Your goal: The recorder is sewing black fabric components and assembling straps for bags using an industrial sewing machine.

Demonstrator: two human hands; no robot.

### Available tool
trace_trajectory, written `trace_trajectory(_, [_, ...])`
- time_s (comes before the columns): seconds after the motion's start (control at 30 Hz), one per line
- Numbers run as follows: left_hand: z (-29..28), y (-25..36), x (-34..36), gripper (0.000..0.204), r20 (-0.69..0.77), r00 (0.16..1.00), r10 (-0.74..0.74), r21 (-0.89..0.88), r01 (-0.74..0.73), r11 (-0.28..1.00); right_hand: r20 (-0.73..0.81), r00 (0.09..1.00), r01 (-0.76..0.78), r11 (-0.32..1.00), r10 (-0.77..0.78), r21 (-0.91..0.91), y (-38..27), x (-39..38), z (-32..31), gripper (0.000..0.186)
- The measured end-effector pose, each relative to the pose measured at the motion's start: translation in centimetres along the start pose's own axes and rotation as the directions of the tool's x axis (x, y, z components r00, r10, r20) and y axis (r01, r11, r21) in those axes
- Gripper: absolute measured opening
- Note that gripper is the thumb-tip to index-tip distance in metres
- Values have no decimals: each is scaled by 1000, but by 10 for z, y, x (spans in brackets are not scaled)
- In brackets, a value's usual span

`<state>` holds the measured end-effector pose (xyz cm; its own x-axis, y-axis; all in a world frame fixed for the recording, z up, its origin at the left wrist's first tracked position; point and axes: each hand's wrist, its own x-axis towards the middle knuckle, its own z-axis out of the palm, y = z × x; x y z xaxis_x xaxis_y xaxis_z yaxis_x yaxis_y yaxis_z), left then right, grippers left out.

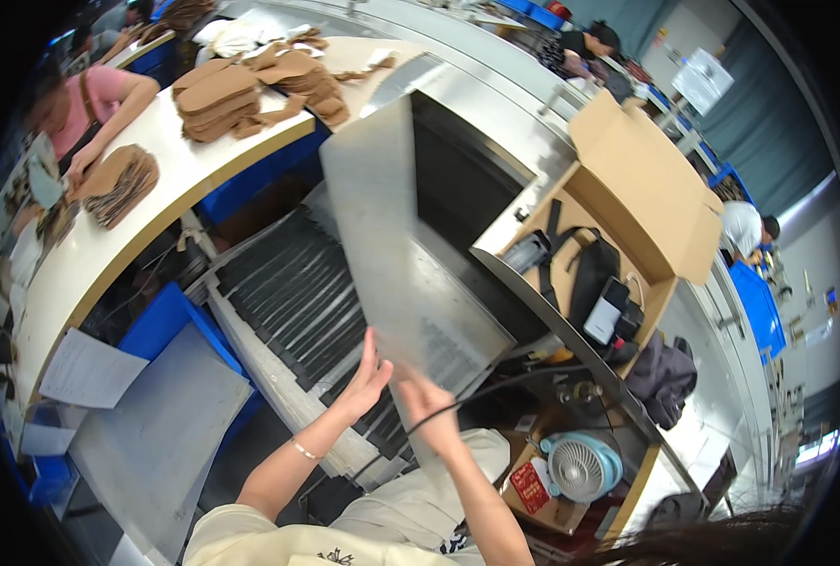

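A long, flat grey sheet [371, 212], smeared by motion, stands tilted in front of me. My right hand [427, 404] is closed around its lower part. Beside its left edge is my left hand [367, 385], fingers stretched out, with the fingertips at or against the sheet. Under and to the left of the sheet, black strips [293, 288] lie side by side in rows on a pale, worn support [260, 354]. Behind the raised sheet a flat grey plate [458, 316] shows in part.
At left, another grey sheet [146, 443] leans over a blue crate [160, 321]. A white curved table [170, 174] bears brown fabric stacks [217, 99]; a person in pink works there. On the right are an open cardboard box [642, 189], a small fan [583, 467] and a black cable [495, 389].
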<state>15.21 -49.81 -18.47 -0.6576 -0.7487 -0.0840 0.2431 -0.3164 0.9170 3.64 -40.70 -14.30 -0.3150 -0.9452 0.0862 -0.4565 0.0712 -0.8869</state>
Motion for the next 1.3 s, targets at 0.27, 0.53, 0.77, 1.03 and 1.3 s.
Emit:
trace_trajectory(0.27, [-26,37,-21,73,-33,948,-316,-97,311,945,244,969,26,999,-35,38,25,-36,26,57])
trace_trajectory(0.53, [-73,60,-8,58,-174,980,-96,-115,76,990,229,960,-103,964,161,-247,-18,-88,-75,51])
trace_trajectory(0.77, [-66,108,32,55,-203,977,60,-48,-71,996,-193,882,291,819,-429,-494,-134,-43,-130,19])
trace_trajectory(1.03, [-54,117,34,57,-173,978,112,-88,-129,988,457,799,104,659,391,-745,-112,7,-105,44])
trace_trajectory(1.3, [34,171,70,57,28,984,175,90,-177,980,120,981,-23,709,150,-705,-133,75,-66,61])
